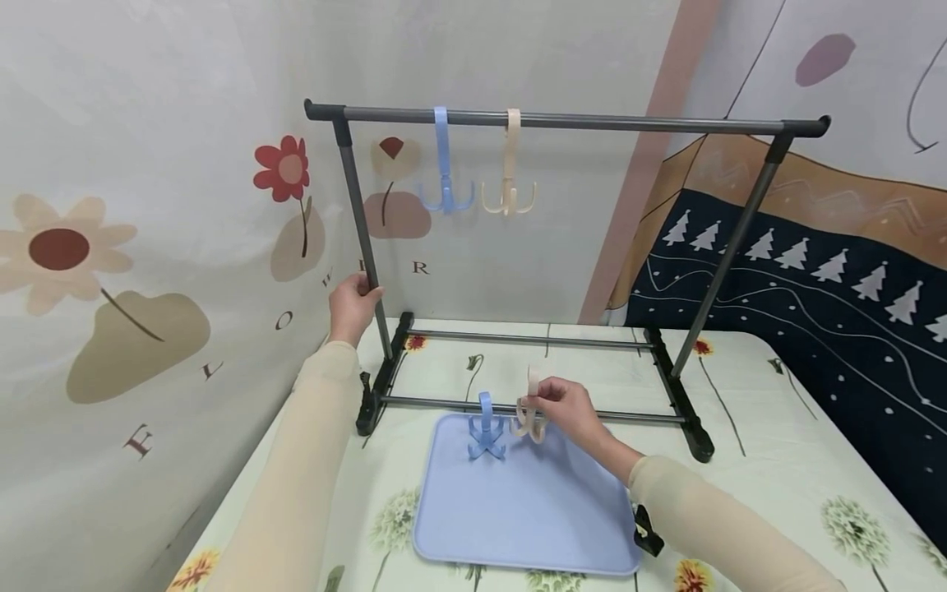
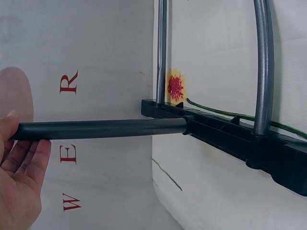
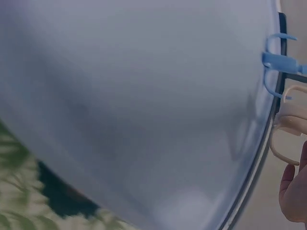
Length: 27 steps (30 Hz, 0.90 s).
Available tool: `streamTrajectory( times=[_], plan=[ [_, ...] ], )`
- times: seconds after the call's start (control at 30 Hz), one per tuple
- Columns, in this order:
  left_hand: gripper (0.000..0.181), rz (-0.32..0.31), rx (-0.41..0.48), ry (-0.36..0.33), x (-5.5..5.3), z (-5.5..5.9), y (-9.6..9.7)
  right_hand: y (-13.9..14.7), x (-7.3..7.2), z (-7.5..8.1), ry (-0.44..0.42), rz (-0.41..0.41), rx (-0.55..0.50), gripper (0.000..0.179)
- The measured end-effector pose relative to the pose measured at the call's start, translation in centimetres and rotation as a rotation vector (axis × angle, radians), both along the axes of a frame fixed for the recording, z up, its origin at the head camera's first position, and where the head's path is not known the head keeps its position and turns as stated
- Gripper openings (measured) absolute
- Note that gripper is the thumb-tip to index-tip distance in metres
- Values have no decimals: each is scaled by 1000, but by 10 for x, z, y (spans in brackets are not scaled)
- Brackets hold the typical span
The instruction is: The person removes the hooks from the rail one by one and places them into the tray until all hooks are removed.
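My left hand (image 1: 353, 308) grips the left upright of a dark metal garment rack (image 1: 577, 122); the left wrist view shows fingers and thumb around the tube (image 2: 100, 129). With my right hand (image 1: 565, 404) I pinch a beige multi-prong hook (image 1: 529, 421) by its stem, over the far edge of a blue tray (image 1: 518, 518). Beside it, a blue hook (image 1: 485, 436) stands on the tray's far left part. Another blue hook (image 1: 445, 164) and another beige hook (image 1: 509, 168) hang from the top bar. At the right wrist view's edge, the held hook's prongs show next to the fingers.
The rack's black feet (image 1: 688, 411) and lower bars (image 1: 518, 338) lie behind the tray on a floral tablecloth (image 1: 784, 493). A patterned wall covering (image 1: 185, 164) stands close on the left. A black strap piece (image 1: 648, 533) shows under the right sleeve.
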<state>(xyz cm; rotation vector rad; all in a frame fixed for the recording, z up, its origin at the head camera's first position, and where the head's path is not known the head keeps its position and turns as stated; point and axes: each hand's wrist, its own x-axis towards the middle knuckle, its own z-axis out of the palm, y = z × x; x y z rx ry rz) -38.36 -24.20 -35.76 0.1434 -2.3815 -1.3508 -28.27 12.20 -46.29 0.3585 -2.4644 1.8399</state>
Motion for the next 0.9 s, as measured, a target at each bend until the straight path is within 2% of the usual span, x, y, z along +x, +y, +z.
streamTrajectory(
  times=[0.2,0.5,0.7,0.9],
  plan=[
    [25,-7,3,5,0,2,2,1,6,-9,13,24,28,11],
    [25,-7,4,12,0,1,4,3,15,-16,0,11,107,11],
    [26,-8,-11,3,-1,-1,3,4,21,-15,42,-10,161,17],
    [25,4,-17,4,1,-1,1,13,28,-5,29,-10,128,28]
  ],
)
